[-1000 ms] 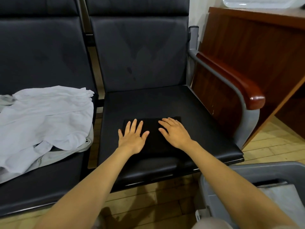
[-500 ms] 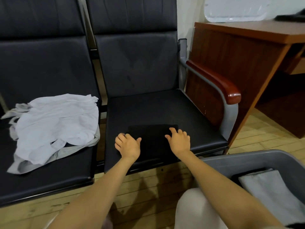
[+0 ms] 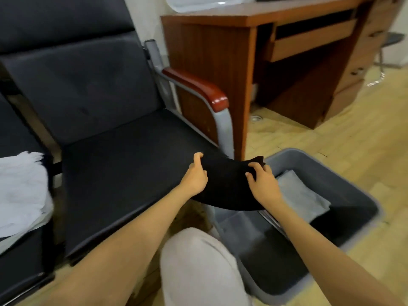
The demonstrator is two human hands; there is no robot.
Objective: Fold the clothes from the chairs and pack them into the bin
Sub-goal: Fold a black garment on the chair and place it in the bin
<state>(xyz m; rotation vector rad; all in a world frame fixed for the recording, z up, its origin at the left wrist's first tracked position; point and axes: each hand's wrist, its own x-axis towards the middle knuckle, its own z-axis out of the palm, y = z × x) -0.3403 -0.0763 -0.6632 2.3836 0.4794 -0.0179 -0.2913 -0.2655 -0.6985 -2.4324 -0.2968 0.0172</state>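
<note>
Padded black seat (image 3: pixel 123 173) at nine o'clock. The left hand (image 3: pixel 194 176) and right hand (image 3: pixel 263 181) pinch the limp black cloth (image 3: pixel 227 184), now lifted over the grey plastic bin (image 3: pixel 320 180).

Reddish-brown wooden desk (image 3: pixel 212 54) at upper right, with a pull-out shelf (image 3: pixel 309 39) under its top and a drawer stack (image 3: pixel 362 62) on the far side. White tray (image 3: pixel 205 2) on the desk top, partly cut off by the frame edge. Light wood-plank floor (image 3: pixel 353 133). Small round metal fitting (image 3: pixel 256 118) near the desk foot.
</note>
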